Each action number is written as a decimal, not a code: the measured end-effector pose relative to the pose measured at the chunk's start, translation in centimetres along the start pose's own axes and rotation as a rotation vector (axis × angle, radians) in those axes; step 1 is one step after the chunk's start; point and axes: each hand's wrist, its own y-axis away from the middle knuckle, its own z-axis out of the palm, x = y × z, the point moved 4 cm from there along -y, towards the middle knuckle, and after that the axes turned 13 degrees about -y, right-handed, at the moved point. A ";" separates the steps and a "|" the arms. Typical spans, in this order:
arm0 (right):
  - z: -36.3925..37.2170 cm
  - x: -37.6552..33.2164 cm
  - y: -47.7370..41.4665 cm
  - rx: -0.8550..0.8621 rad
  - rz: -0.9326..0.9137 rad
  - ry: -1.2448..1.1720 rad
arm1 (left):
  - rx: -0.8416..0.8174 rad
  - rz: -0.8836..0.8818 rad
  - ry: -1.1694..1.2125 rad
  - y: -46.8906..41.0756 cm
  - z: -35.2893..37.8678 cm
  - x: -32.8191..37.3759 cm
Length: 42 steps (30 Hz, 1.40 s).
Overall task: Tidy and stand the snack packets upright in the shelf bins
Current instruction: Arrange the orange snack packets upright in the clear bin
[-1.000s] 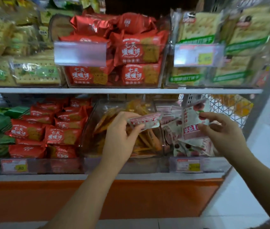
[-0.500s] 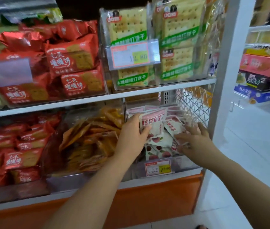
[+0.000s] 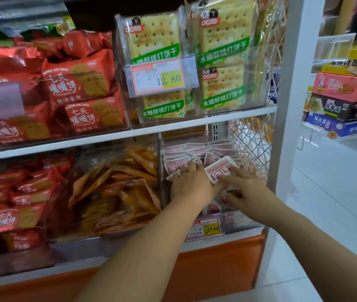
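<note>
- Snack packets (image 3: 197,150): small, flat sachets with white edges, a pink-red panel and bold red characters, filling the clear bin (image 3: 244,221) at the right end of the lower shelf (image 3: 75,268).
- Rows at the back of the bin stand upright, only their top edges showing. Packets nearer the front lie loose and jumbled under the hands.
- Tilted packet (image 3: 220,168): raised above the heap between the two hands, printed face up, one corner pointing down towards the front.
- Left hand (image 3: 191,184): laid on the left part of the heap, fingers bent over the tops of several packets. Whether it actually grips any of them cannot be told.
- Right hand (image 3: 245,186): released, with fingers straight and spread. The fingertips touch the tilted packet's right edge, and nothing is clasped.
- Price tag (image 3: 206,228): yellow and red, fixed to the front of the bin below the wrists.
- Orange packets (image 3: 118,188): leaning at mixed angles in the next bin to the left.
- Red packets (image 3: 16,192): piled in the bin further left.
- Cracker packs (image 3: 155,38): pale, with green bands, standing on the shelf above.
- Wire mesh (image 3: 249,144): just beside the bin on its right.
</note>
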 end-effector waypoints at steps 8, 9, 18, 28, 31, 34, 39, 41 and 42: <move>1.0 0.9 -1.3 -0.147 0.079 0.091 | 0.251 0.177 0.018 3.1 -1.8 -2.7; 1.0 0.6 -1.4 -0.134 0.082 0.105 | 0.284 0.183 0.045 3.9 -2.2 -3.6; 3.1 -8.3 -0.8 0.014 -0.164 -0.085 | 0.523 -0.130 0.271 11.3 -1.4 -20.8; 13.5 -20.8 -5.0 -0.510 -0.386 -0.030 | 0.544 -0.272 0.379 12.6 5.1 -30.9; 15.5 -22.5 -7.3 -0.551 -0.405 0.039 | 0.542 -0.181 0.375 12.8 5.4 -31.8; 15.3 -24.2 -9.8 -0.278 -0.546 0.118 | 0.536 -0.145 0.387 13.2 5.5 -32.0; 17.4 -24.0 -14.2 -0.375 -0.461 0.477 | 0.568 -0.143 0.450 13.1 5.5 -32.1; 18.5 -23.7 -15.4 -0.473 -0.388 0.547 | 0.580 -0.153 0.469 13.0 5.3 -32.2; 18.9 -23.9 -15.6 -0.491 -0.390 0.568 | 0.588 -0.158 0.479 13.0 5.2 -32.2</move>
